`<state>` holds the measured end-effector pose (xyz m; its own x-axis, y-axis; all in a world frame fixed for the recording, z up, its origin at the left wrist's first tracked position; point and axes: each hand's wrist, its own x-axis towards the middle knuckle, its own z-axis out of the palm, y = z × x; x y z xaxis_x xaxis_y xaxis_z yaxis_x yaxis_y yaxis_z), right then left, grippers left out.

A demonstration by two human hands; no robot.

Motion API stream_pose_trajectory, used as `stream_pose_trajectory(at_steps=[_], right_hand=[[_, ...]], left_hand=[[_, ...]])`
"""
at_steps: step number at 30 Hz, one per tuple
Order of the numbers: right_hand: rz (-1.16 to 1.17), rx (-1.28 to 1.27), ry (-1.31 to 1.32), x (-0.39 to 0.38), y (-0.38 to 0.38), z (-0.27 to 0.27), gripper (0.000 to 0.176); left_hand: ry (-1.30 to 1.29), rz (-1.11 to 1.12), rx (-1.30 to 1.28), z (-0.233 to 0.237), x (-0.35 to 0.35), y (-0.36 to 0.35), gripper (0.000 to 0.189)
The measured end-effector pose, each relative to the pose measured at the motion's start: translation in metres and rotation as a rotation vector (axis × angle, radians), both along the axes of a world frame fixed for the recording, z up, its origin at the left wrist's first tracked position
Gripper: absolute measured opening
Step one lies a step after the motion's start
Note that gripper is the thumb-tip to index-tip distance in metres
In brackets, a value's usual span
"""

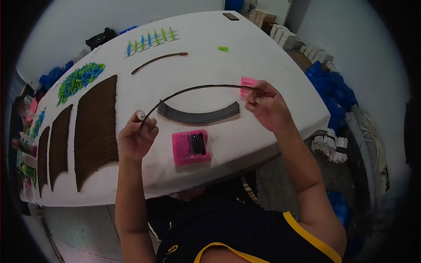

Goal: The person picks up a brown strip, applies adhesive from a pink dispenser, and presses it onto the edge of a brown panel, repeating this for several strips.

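Observation:
A thin, dark curved strip [199, 87] arches above the table between my two hands. My left hand [138, 135] pinches its left end, with something white on the thumb tip. At the other end my right hand [267, 105] grips the strip between thumb and fingers. Below the arch lies a stack of dark grey curved strips [197, 115]. Nearer to me sits a pink block-like device [179, 149] with a black part in its middle. Partly behind my right hand is a pink tray-like piece [247, 82].
Brown strips lie side by side in large sheets [96, 131] at the left, near a pile of green and blue clips [81, 79]. Farther back are a single brown strip [158, 61], a row of clips on strips [149, 40], green clips [222, 49] and a phone [230, 16].

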<state>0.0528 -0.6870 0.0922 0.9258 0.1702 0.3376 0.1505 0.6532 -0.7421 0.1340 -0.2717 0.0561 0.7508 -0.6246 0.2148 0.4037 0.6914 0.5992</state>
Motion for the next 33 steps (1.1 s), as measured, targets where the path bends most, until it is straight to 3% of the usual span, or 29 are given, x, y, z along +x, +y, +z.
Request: stream_pose_trajectory(at_steps=[6,14,16,19,25,31,33], right_hand=[[-0.210,-0.089,0.006,0.034,0.021,-0.006,0.019],[-0.341,-0.301,0.126,0.115,0.032,-0.012,0.015],[-0.330,-0.339,0.139,0.143,0.033,-0.015,0.015],[-0.351,-0.445,0.149,0.186,0.037,-0.020,0.014],[-0.352,-0.630,0.161,0.259,0.056,-0.028,0.016],[-0.249,-0.779,0.171,0.317,0.067,-0.043,0.017],[-0.259,-0.852,0.192,0.334,0.066,-0.051,0.017]], left_hand=[[0.033,0.093,-0.050,-0.004,0.016,0.004,0.018],[0.303,0.340,-0.364,-0.033,0.097,-0.020,0.018],[0.484,0.582,-0.323,-0.036,0.129,-0.032,0.017],[0.577,0.715,-0.151,-0.043,0.177,-0.043,0.021],[0.600,0.669,0.122,-0.055,0.252,-0.051,0.021],[0.666,0.471,0.305,-0.059,0.293,-0.051,0.019],[0.620,0.448,0.512,-0.053,0.295,-0.055,0.016]])
